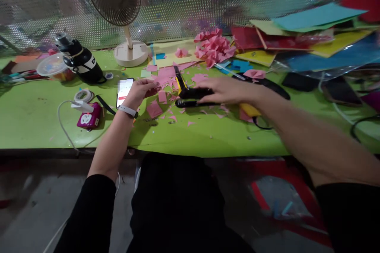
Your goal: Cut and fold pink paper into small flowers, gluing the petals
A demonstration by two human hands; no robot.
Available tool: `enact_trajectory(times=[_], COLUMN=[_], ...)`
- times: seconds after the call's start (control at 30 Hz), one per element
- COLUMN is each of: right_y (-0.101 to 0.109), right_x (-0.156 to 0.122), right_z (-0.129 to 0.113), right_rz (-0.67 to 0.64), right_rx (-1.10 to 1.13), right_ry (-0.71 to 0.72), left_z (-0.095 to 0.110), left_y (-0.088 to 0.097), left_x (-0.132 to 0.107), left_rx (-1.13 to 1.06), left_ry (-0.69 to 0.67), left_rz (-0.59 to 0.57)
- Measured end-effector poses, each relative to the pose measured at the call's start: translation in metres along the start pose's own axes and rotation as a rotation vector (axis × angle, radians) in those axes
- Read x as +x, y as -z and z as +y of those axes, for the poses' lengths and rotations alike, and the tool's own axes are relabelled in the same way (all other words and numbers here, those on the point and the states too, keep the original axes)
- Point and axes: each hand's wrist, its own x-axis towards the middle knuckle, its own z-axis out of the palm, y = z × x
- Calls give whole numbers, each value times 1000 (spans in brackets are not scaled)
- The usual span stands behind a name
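Observation:
My left hand [141, 90] rests on the green table [35, 118], fingers pinched on a small pink paper piece [156, 84], next to a lit phone [124, 91]. My right hand [225, 90] lies over a black and yellow glue gun [190, 95], fingers closed on its body; the hand is blurred. Pink paper squares and scraps [154, 108] are scattered between the hands. A heap of folded pink paper flowers [214, 46] sits behind them.
A desk fan [118, 4] stands at the back. A black bottle [80, 60], a plastic tub [53, 67], tape roll [84, 95] and a pink power strip [89, 119] lie left. Coloured paper sheets [314, 27] pile up at right.

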Motion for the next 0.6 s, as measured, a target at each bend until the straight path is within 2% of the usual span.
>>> enact_trajectory(times=[0.07,0.17,0.37,0.6], right_y=[-20,-37,-40,-44], right_x=[-10,-16,-20,-22], right_z=[-12,-20,-15,-12], right_rz=[-77,-84,-76,-49], right_rx=[-33,-86,-80,-75], right_ry=[11,-27,-74,-58], left_z=[-1,-2,-9,-31], left_y=[-8,-22,-34,-38], left_x=[-2,-11,-42,-56], left_rx=[41,85,165,28], left_ry=[29,126,243,295], left_rz=[-41,-92,-117,-145])
